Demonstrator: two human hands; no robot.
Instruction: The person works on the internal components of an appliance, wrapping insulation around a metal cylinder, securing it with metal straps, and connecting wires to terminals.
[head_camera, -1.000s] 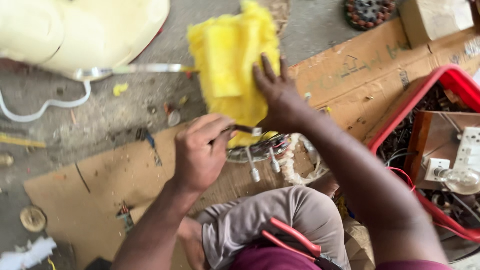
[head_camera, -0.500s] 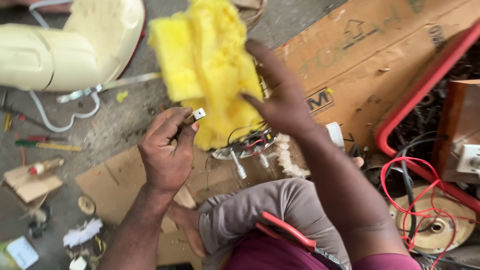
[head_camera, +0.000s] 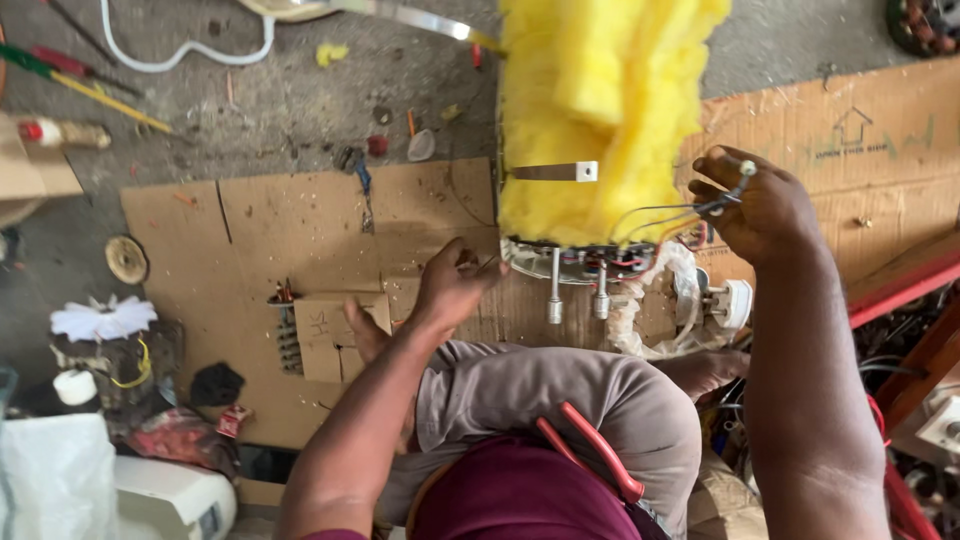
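Observation:
A fluffy yellow cloth hangs over an electric motor whose windings and two bolts show below it. A flat metal strip lies across the cloth. My right hand is at the motor's right side and pinches a bundle of thin wires that lead out of the motor. My left hand sits at the motor's left rim with its fingers curled together. Whether they grip anything is too small to tell.
Flattened cardboard covers the floor under the motor. Red-handled pliers rest on my lap. Screwdrivers and a white hose lie at top left, a white fan blade at left, a red crate at right.
My left hand has dropped from the cloth to the motor's left rim. My right hand left the cloth and now holds the wires on the right. The view has shifted.

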